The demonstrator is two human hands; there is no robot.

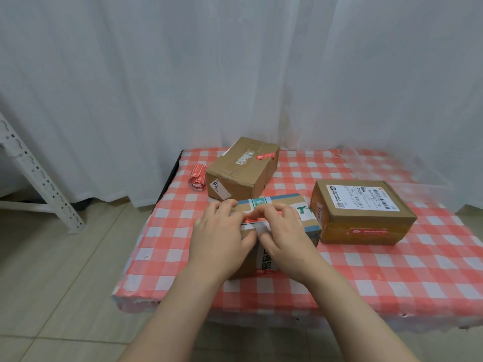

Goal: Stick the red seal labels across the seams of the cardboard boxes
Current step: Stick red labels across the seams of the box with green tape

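A cardboard box with green and blue tape (298, 205) stands at the table's near middle. Both my hands lie on its top. My left hand (219, 231) and my right hand (282, 231) press flat with their fingers on a red seal label (254, 218) that runs across the box's top; only a strip of it shows between them. A second box (240, 173) behind carries a red label (265, 155) on its top edge. A third box (363, 212) at the right has a red label (367, 231) on its front seam.
A roll of red seal labels (197, 177) lies on the red-and-white checked tablecloth (392, 270) left of the back box. A white curtain hangs behind the table. A white metal rack leg (39, 176) stands at the left on the tiled floor.
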